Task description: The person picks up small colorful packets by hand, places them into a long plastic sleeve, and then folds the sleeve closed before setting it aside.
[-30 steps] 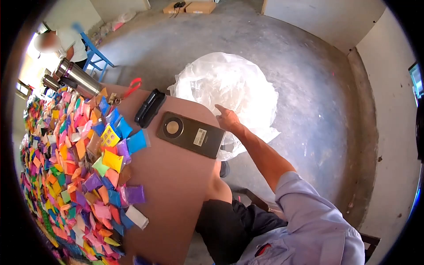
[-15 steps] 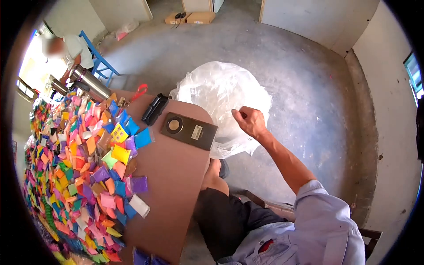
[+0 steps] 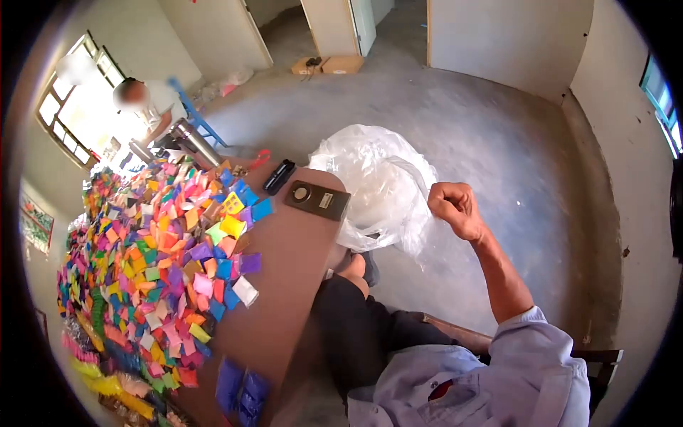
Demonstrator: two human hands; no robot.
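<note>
My right hand is closed at the right edge of a large clear plastic bag, its fingers curled onto the bag's rim. The bag stands on the floor beyond the table's rounded corner. My left hand is out of view. On the brown table lie a dark phone with a round camera part and a black case. A big heap of small colourful packets covers the table's left part.
A person sits beyond the table near a blue chair. Steel flasks stand at the heap's far end. Two purple packets lie at the near edge. Cardboard boxes rest by the far wall.
The view has shifted, showing more of the window and seated person. My right hand has moved right and down, from over the bag to its right edge, and the bag's rim is stretched that way.
</note>
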